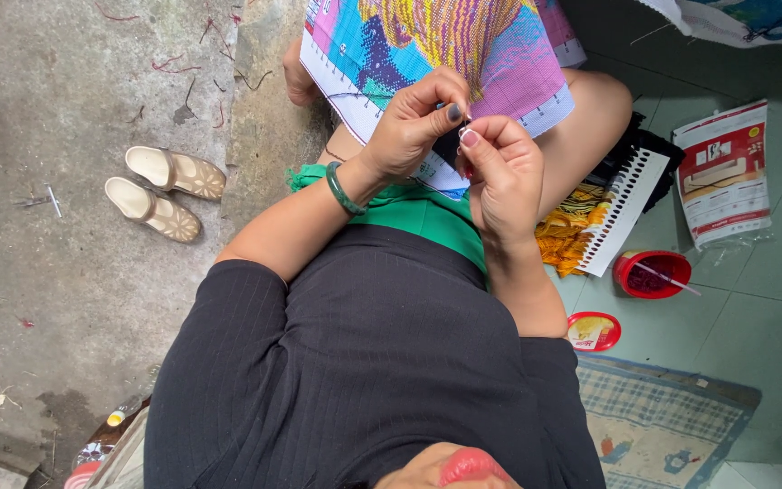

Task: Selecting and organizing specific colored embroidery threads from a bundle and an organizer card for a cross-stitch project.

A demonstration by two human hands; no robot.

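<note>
Pinching together at fingertips, left hand and right hand over colourful cross-stitch cloth on lap, whatever's pinched too small to tell, red tub and sandals on floor.

sandals left, tub right, cloth on lap

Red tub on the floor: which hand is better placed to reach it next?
Probably the right hand: the red tub lies on the floor on its side. The left hand, pinched beside it over the stitched cloth, would have to cross over.
</note>
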